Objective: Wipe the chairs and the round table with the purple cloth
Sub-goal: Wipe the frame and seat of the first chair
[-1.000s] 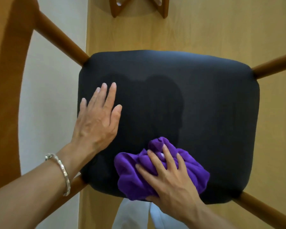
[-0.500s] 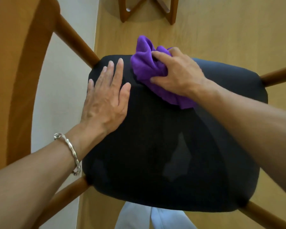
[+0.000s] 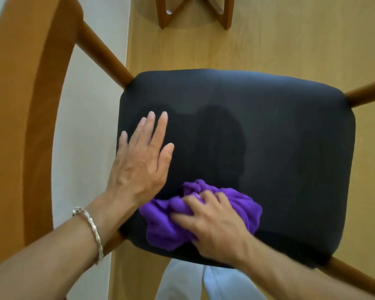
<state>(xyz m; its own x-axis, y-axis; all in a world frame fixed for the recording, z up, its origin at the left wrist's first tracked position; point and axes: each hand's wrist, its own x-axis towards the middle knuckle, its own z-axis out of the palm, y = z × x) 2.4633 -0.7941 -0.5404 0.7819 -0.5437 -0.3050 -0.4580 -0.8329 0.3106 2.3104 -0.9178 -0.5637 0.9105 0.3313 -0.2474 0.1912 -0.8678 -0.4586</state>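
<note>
The right hand [image 3: 214,231] has its grip closed on the bunched purple cloth [image 3: 165,232], fingers curled into it, pressing it to the near edge of the black chair seat [image 3: 279,159]. The left hand [image 3: 142,163] lies flat, fingers straight, on the seat's left side just beside the cloth. A bracelet [image 3: 94,230] sits on the left wrist.

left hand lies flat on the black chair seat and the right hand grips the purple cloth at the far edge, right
Not quite. In the head view the purple cloth sits at the near edge of the black chair seat, not the far edge. The right hand does grip it, and the left hand lies flat on the seat.
</note>
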